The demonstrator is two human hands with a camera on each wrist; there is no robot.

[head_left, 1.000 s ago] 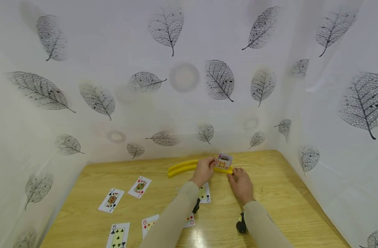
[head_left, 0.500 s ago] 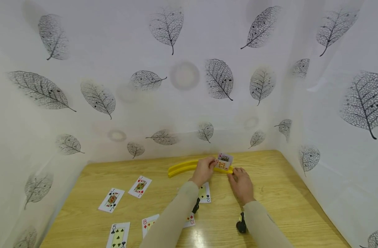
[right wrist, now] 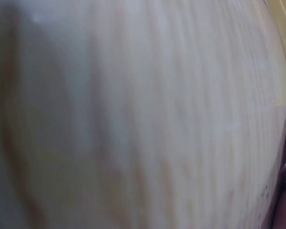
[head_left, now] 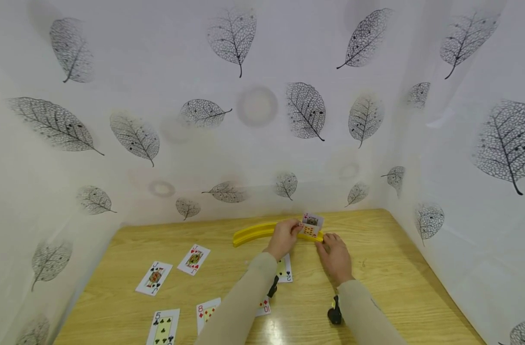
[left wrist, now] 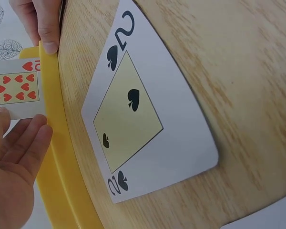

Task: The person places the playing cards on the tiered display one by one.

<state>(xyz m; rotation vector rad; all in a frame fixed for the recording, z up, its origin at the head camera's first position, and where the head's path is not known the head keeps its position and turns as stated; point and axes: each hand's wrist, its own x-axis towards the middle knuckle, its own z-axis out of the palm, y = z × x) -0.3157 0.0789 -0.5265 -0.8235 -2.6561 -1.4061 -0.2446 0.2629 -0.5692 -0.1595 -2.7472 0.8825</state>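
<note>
My left hand [head_left: 284, 237] pinches the ten of hearts [head_left: 308, 230] by its left side, at the right part of a curved yellow card holder [head_left: 254, 233]. In the left wrist view, the ten [left wrist: 16, 88] has its lower edge at the holder's groove, and the left hand's fingers [left wrist: 31, 143] lie along the front. Behind the ten, a jack [head_left: 313, 218] stands upright. My right hand [head_left: 336, 258] grips the holder's right end, thumb in front. The two of spades [left wrist: 128, 114] lies face up just in front of the holder.
On the wooden table [head_left: 396, 268] lie a jack of hearts [head_left: 194, 259], a black jack [head_left: 154, 278], a five of clubs [head_left: 163, 327], an eight of diamonds [head_left: 208, 312] and a ten of diamonds [head_left: 264, 307], partly under the left sleeve. A leaf-patterned curtain [head_left: 262, 158] surrounds the table.
The ten of hearts has dropped slightly in the left hand's pinch, lower against the holder. The right hand and the loose cards have stayed put.
</note>
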